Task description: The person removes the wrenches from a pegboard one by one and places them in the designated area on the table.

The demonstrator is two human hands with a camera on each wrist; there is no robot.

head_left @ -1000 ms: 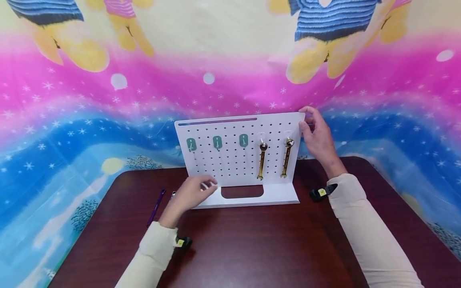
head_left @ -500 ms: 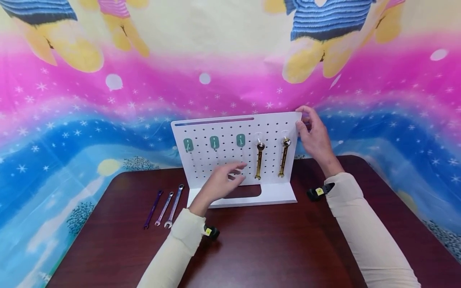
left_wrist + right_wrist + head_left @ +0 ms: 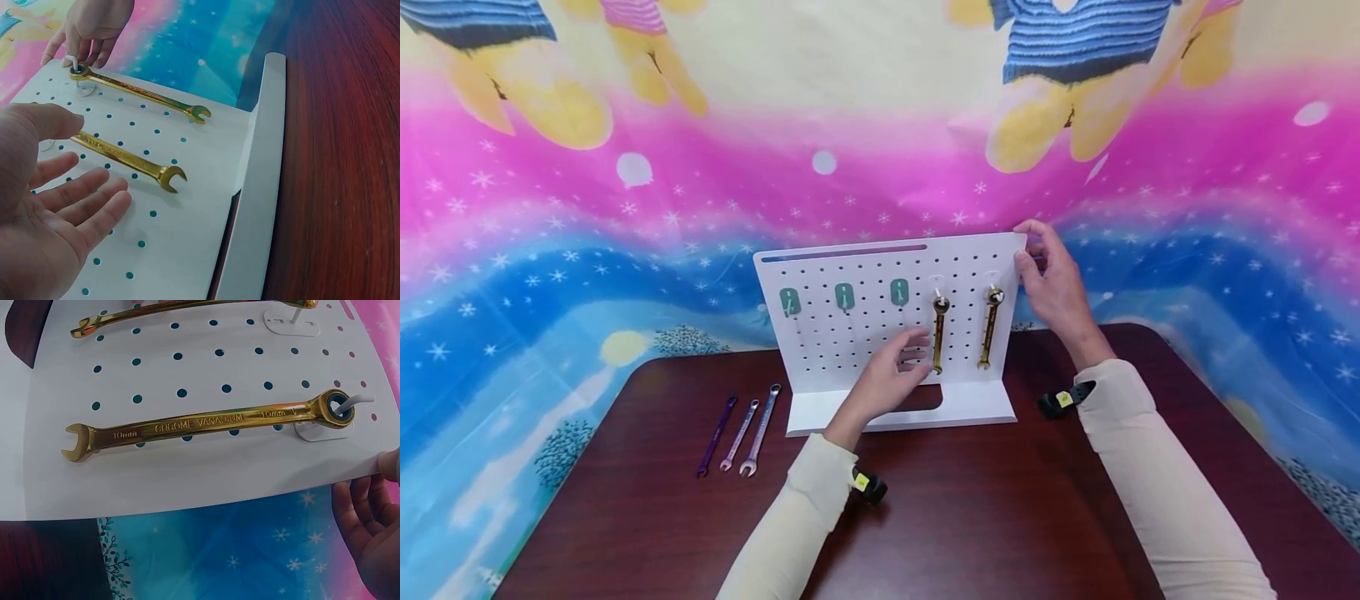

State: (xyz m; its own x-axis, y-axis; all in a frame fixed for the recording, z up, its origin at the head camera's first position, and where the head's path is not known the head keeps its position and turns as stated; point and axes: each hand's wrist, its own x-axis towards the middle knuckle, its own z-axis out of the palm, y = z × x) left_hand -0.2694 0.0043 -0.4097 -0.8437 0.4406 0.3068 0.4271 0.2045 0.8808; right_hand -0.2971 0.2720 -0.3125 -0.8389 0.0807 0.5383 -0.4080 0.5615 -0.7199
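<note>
A white pegboard point(image 3: 958, 267) stands upright on the table with two gold combination wrenches hung by their ring ends on white hooks. My right hand point(image 3: 1056, 279) pinches the board's upper right edge between thumb and fingers. Beside the inner gold wrench point(image 3: 939, 333) is my left hand point(image 3: 887, 379), fingers loosely extended and holding nothing. In the left wrist view its thumb point(image 3: 53, 122) overlaps the upper part of that wrench. The outer gold wrench point(image 3: 200, 424) reads "10mm" and "CHROME VANADIUM" in the right wrist view; its ring sits over the hook point(image 3: 356, 403).
Three green-backed hooks, the left point(image 3: 789, 302), middle point(image 3: 845, 297) and right point(image 3: 899, 292), carry nothing. Left of the board lie a purple wrench point(image 3: 716, 437) and two silvery wrenches, one small point(image 3: 740, 435) and one longer point(image 3: 761, 432). A patterned cloth point(image 3: 700, 250) hangs behind the dark table point(image 3: 962, 517).
My left hand has moved right across the front of the board to the inner gold wrench, uncovering the silvery wrenches on the table. The right hand keeps its hold on the board's edge.
</note>
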